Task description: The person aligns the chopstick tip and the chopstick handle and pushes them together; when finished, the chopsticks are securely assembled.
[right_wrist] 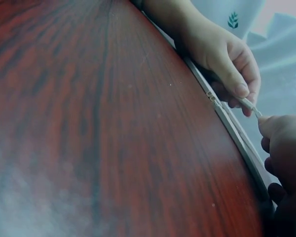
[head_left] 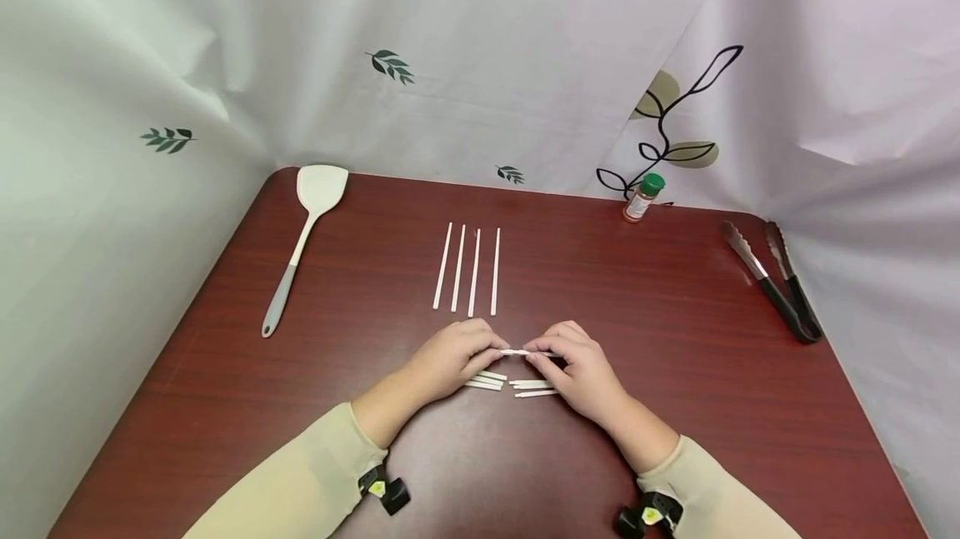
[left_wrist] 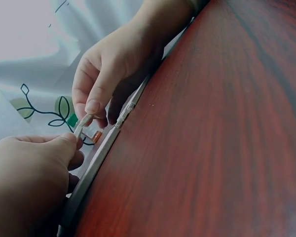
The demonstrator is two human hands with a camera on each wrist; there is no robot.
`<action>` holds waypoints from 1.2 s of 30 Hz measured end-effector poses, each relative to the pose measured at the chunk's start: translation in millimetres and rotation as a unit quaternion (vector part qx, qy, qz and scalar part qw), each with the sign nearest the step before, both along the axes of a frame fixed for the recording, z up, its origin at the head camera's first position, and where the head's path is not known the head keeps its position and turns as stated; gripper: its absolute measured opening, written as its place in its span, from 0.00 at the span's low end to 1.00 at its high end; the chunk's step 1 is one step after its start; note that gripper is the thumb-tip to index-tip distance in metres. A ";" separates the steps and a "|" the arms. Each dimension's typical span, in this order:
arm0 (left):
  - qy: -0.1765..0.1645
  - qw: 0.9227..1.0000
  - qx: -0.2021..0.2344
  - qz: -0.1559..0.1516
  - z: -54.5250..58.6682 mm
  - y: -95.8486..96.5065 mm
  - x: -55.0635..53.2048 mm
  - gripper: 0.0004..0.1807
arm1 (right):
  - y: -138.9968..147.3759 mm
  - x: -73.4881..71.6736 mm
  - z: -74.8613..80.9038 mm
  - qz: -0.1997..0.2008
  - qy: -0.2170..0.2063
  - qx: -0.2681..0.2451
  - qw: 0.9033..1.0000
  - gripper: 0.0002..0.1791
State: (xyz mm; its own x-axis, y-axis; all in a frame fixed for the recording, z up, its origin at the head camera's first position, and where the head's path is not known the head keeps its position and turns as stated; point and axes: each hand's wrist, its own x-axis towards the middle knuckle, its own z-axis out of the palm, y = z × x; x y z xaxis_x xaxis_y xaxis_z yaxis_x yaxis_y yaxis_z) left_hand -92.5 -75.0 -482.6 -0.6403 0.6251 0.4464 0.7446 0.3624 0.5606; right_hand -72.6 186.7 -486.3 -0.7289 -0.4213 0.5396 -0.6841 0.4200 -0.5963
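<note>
Both hands pinch one thin white stick, which looks like a paper straw (head_left: 514, 351), with a short length showing between them. My left hand (head_left: 457, 358) grips its left part and my right hand (head_left: 573, 368) its right part, thumbs against fingertips. In the left wrist view the straw (left_wrist: 83, 123) looks creased or twisted between the thumbs. Just below the hands lie short white pieces in two groups, a left group (head_left: 487, 381) and a right group (head_left: 533, 385), each partly hidden by a hand. Several whole white straws (head_left: 475, 272) lie side by side beyond the hands.
A white spatula with a grey handle (head_left: 279, 299) lies at the left. At the back right stands a green-capped spice bottle (head_left: 639, 202). Metal tongs with black handles (head_left: 791, 306) lie by the right edge. Patterned white cloth (head_left: 480, 64) hangs around the dark red table (head_left: 360, 256).
</note>
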 end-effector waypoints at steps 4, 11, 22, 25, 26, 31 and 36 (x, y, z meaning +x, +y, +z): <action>-0.010 1.000 0.023 -0.009 -0.6 0.1 0.0 0.06 | 0.0 0.7 -0.1 0.000 -0.004 -0.003 1.000 0.11; -0.019 1.000 0.022 0.000 0.4 0.1 0.7 0.04 | -0.6 1.0 0.7 0.005 0.005 0.003 1.000 0.10; -0.016 1.000 0.019 -0.002 -0.7 1.8 0.5 0.04 | -1.1 1.7 0.2 0.010 0.011 0.005 1.000 0.11; -0.017 1.000 0.020 -0.003 0.2 2.6 0.6 0.03 | -1.2 1.6 0.0 0.009 0.011 0.003 1.000 0.11; -0.018 1.000 0.020 -0.003 0.7 2.7 0.8 0.03 | -1.2 1.7 0.0 0.009 0.011 0.002 1.000 0.11; -0.024 1.000 0.013 -0.005 2.3 4.0 1.9 0.03 | -1.7 2.3 0.1 0.010 0.007 0.000 1.000 0.11; -0.024 1.000 0.008 -0.006 2.9 4.9 2.4 0.03 | -2.5 2.9 0.7 0.011 -0.002 -0.002 1.000 0.10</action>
